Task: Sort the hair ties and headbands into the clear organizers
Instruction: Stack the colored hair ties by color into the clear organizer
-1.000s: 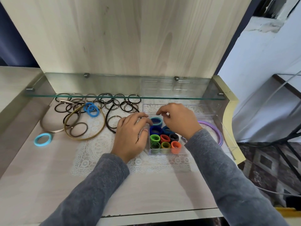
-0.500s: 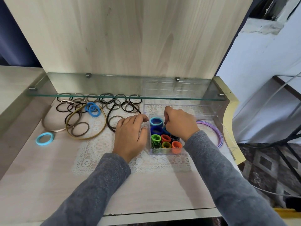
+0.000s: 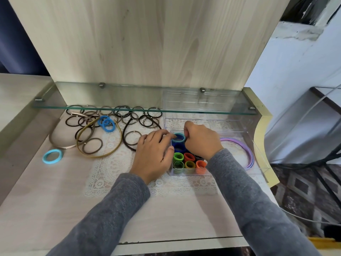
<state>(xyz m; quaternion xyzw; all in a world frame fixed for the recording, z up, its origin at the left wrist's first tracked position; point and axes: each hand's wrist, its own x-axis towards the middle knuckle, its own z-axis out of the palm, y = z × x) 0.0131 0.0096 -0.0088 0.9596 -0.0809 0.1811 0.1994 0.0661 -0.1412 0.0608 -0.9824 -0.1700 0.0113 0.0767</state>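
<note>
Nearest me the tabletop (image 3: 55, 209) is bare wood, then a lace mat (image 3: 110, 163) that carries the small clear box (image 3: 190, 172). I judge the box sits this close so both hands can work over it. Its front cells hold rolled hair ties in green, red, olive and orange, stood on edge so more fit.

My left hand (image 3: 153, 154) lies against the box's left wall with loosely bent fingers. It grips nothing and seems to be bracing the box so it won't slide. My right hand (image 3: 201, 140) is curled over the back cell, fingertips pinching the teal hair tie (image 3: 178, 136) that sits at the top of that cell, not yet pressed down.

A light blue tie (image 3: 52, 156) lies alone at the left. To the right, purple headbands (image 3: 247, 154) rest in the bigger clear organizer (image 3: 203, 120). Farther back, brown ties (image 3: 118, 117), two blue ties (image 3: 106, 123) and a gold headband (image 3: 99, 156) lie unsorted under the glass shelf (image 3: 129, 97).
</note>
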